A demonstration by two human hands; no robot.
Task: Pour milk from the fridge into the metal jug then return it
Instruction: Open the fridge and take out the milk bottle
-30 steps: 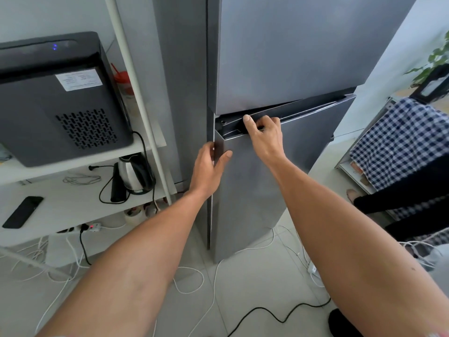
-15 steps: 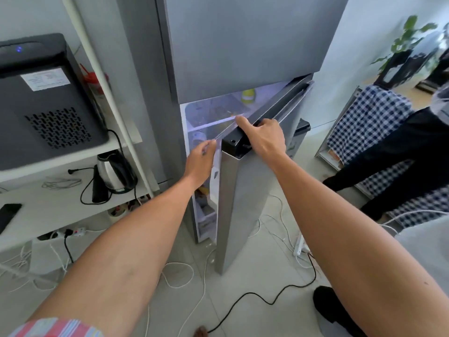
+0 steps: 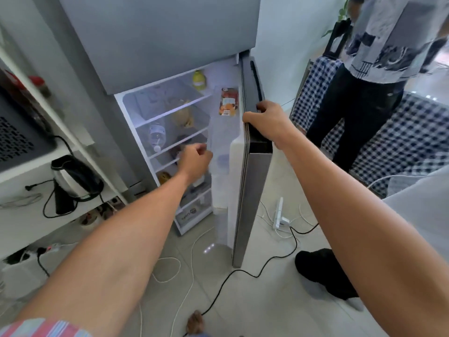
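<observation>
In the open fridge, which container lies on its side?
The clear plastic bottle with a white cap on the middle shelf. It lies tipped, cap pointing outward, while the yellow bottle and orange-red carton stand upright.

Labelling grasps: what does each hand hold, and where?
Right hand grips the fridge door by its top edge. Left hand holds nothing.

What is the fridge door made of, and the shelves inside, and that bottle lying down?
Fridge door: looks like brushed grey metal outside, with a dull sheen; white plastic lining inside.
Shelves: clear glass or plastic with white edges; you can see through them.
Bottle: thin clear plastic, with a white cap.
</observation>
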